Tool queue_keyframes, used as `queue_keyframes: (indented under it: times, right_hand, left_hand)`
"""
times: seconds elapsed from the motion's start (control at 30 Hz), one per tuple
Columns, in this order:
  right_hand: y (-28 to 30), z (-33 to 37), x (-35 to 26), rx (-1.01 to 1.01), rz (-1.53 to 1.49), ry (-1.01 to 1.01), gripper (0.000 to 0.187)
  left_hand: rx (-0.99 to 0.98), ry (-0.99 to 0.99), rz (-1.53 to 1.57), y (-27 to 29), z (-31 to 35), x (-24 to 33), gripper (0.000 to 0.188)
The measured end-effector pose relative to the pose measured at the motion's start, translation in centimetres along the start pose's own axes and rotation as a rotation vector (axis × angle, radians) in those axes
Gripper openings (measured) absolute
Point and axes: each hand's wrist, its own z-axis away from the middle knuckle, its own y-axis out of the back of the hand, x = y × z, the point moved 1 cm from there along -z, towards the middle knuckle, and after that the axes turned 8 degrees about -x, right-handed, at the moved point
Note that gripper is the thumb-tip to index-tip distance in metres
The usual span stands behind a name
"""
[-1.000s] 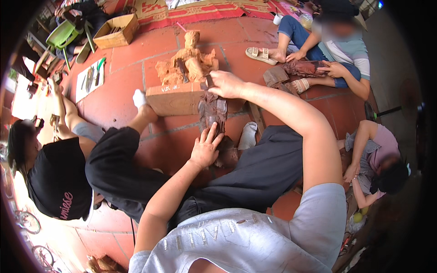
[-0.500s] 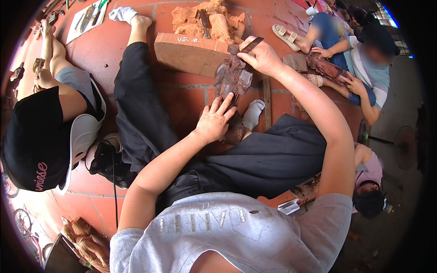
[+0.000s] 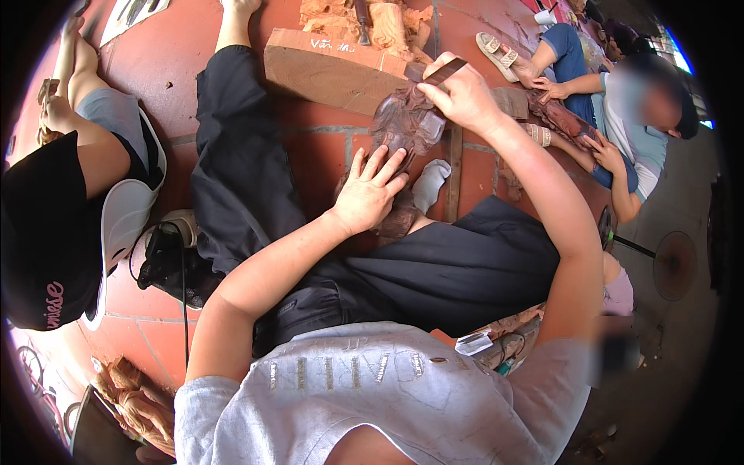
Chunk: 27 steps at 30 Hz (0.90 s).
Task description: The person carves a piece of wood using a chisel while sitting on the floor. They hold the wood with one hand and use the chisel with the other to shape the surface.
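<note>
A dark brown wood carving [image 3: 403, 116] with a rough, figure-like relief leans between my legs, its far end near a thick wooden block. My left hand [image 3: 367, 192] lies over the carving's near part with fingers stretched and spread; the palm side is hidden. At the carving's far end my right hand [image 3: 465, 93] is closed in a pinch on a dark brown strip [image 3: 446, 71], whose exact kind I cannot make out. Part of the carving's lower end is covered by my left hand.
Ahead lies the wooden block [image 3: 333, 74] with a lighter orange carving [image 3: 395, 27] and a dark-handled tool [image 3: 361, 22] on it. A person in a black cap [image 3: 46, 232] sits at left. Another person at right handles a reddish-brown carving [image 3: 554, 116]. A fan [image 3: 673, 263] stands beyond.
The view has shifted slightly. My left hand's fingers are spread wider over the carving. My right hand still pinches the strip, now near the carving's upper right.
</note>
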Motion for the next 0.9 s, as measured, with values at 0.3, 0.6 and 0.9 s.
queue_keyframes:
  times: [0.3, 0.6, 0.9]
  right_hand:
    - [0.9, -0.4, -0.2, -0.043, -0.09, -0.06, 0.013]
    - [0.6, -1.0, -0.6, -0.138, 0.127, 0.006, 0.015]
    - [0.7, -0.7, -0.8, -0.152, 0.105, -0.063, 0.015]
  left_hand:
    - [-0.012, 0.0, 0.07, 0.4, -0.3, -0.2, 0.049]
    - [-0.016, 0.002, 0.082, 0.7, -0.2, -0.4, 0.049]
    - [-0.004, -0.011, 0.079, 0.6, -0.4, -0.4, 0.047]
